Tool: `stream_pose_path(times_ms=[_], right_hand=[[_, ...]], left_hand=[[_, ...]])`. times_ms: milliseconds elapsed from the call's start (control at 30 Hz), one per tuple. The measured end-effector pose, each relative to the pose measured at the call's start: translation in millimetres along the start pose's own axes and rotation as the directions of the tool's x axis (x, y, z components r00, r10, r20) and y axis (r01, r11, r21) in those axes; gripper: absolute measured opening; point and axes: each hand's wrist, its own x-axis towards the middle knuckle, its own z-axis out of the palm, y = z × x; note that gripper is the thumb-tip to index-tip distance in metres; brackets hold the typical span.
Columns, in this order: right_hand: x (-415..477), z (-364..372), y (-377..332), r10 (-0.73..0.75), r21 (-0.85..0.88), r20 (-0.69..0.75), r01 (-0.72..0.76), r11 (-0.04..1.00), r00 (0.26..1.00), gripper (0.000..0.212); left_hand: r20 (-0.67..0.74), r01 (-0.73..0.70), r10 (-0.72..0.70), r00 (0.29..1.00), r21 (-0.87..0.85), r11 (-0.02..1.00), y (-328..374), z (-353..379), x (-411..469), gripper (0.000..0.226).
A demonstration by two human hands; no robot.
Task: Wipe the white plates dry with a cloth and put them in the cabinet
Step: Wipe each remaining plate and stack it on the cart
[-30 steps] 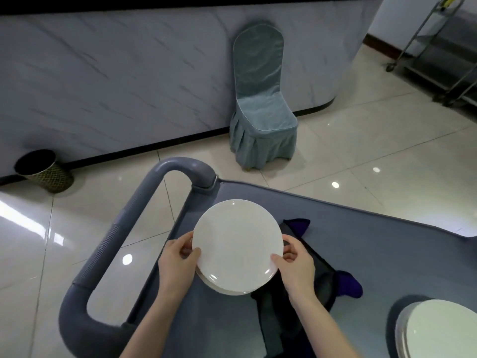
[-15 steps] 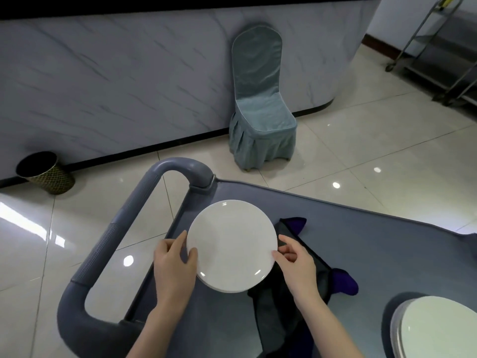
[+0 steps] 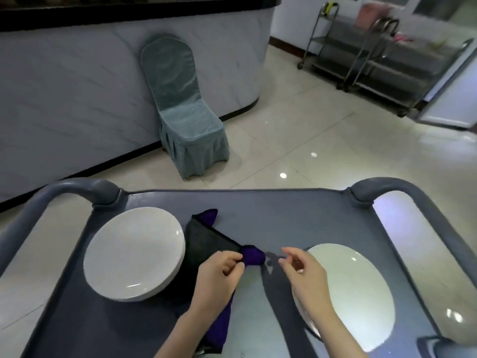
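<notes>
A stack of white plates [image 3: 134, 251] rests on the left of the grey cart top [image 3: 284, 218]. Another white plate stack [image 3: 361, 293] sits on the right. Between them lies a dark cloth [image 3: 206, 244] with purple corners. My left hand [image 3: 219, 275] pinches the cloth at its purple corner near the middle. My right hand [image 3: 302, 270] hovers just left of the right plate stack, fingers curled and apart, with nothing in it.
The cart has curved grey handles at the far left [image 3: 85, 187] and the far right [image 3: 402, 189]. A chair with a teal cover [image 3: 183, 112] stands against a marble counter [image 3: 77, 86]. Metal trolleys [image 3: 374, 55] stand at the back right on the tiled floor.
Both hands have let go of the left plate stack, which now rests on the cart. My left hand has taken hold of the cloth. The view has swung to the right.
</notes>
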Motion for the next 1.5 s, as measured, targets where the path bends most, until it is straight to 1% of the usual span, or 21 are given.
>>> stream_pose_path(times_ms=[67,133,233,333,400,467,567,667,733,833,1000,1100,1167,1233,1367,1433,1500], right_hand=[[1.5,-32.4,17.5,-0.001,-0.096,-0.016,-0.001,0.995,1.0,0.024],[2.8,-64.5,37.4,0.012,-0.178,-0.025,-0.016,0.984,1.0,0.03],[3.9,-104.9,66.7,0.073,-0.276,-0.04,-0.081,0.958,0.997,0.04],[6.3,-133.0,91.8,0.137,-0.358,-0.052,-0.147,0.922,0.989,0.05],[6.7,-146.2,104.9,0.166,-0.391,-0.06,-0.177,0.903,0.984,0.054],[5.8,-155.6,115.6,0.208,-0.398,-0.045,-0.209,0.893,0.977,0.061],[5.7,-162.9,125.2,0.265,-0.343,-0.011,-0.252,0.905,0.964,0.072],[7.4,-165.7,128.2,0.295,-0.246,0.017,-0.282,0.927,0.955,0.074],[10.2,-166.6,129.8,0.305,-0.206,0.034,-0.292,0.934,0.952,0.073],[15.3,-166.8,130.3,0.325,-0.186,0.057,-0.31,0.932,0.944,0.072],[17.5,-165.9,130.8,0.32,-0.218,0.069,-0.299,0.929,0.945,0.071],[17.4,-164.8,125.4,0.286,-0.198,0.071,-0.268,0.943,0.956,0.06],[17.3,-162.6,119.6,0.248,-0.107,0.066,-0.24,0.965,0.967,0.046],[16.0,-157.7,113.5,0.23,0.03,0.079,-0.233,0.972,0.97,0.036],[9.7,-135.0,94.7,0.21,0.255,0.164,-0.247,0.935,0.964,0.038],[9.7,-120.6,84.2,0.194,0.291,0.147,-0.23,0.929,0.97,0.039],[9.4,-106.7,77.1,0.211,0.323,0.097,-0.231,0.918,0.973,0.037]], left_hand=[[0.059,-0.049,0.049,0.997,0.003,0.999,13.2,35.1,-3.1,0.015],[0.106,-0.043,0.042,0.993,0.002,0.999,25.0,66.4,-6.6,0.017],[0.149,0.005,-0.009,0.989,0.032,0.999,40.3,104.5,-10.5,0.022],[0.188,0.091,-0.116,0.975,0.135,0.987,50.5,129.4,-10.7,0.034],[0.208,0.125,-0.172,0.963,0.223,0.967,53.8,138.3,-11.2,0.039],[0.198,0.146,-0.198,0.96,0.251,0.957,55.7,143.6,-13.8,0.041],[0.179,0.182,-0.225,0.958,0.227,0.957,59.6,147.4,-19.0,0.033],[0.156,0.239,-0.271,0.95,0.195,0.951,60.5,149.8,-19.6,0.035],[0.15,0.292,-0.317,0.936,0.17,0.941,59.9,149.8,-18.2,0.035],[0.15,0.36,-0.37,0.917,0.085,0.929,56.8,148.3,-17.1,0.033],[0.147,0.42,-0.415,0.898,-0.001,0.908,53.7,143.4,-19.5,0.036],[0.123,0.419,-0.41,0.904,-0.058,0.906,53.9,135.9,-18.1,0.037],[0.13,0.412,-0.399,0.908,-0.087,0.907,54.4,126.6,-15.5,0.037],[0.158,0.433,-0.412,0.897,-0.138,0.891,52.6,114.4,-11.6,0.037],[0.183,0.455,-0.421,0.888,-0.23,0.86,47.6,89.2,-7.9,0.034],[0.173,0.449,-0.418,0.892,-0.228,0.864,45.9,79.1,-6.1,0.034],[0.18,0.436,-0.404,0.897,-0.215,0.874,42.7,69.3,-3.2,0.035]])
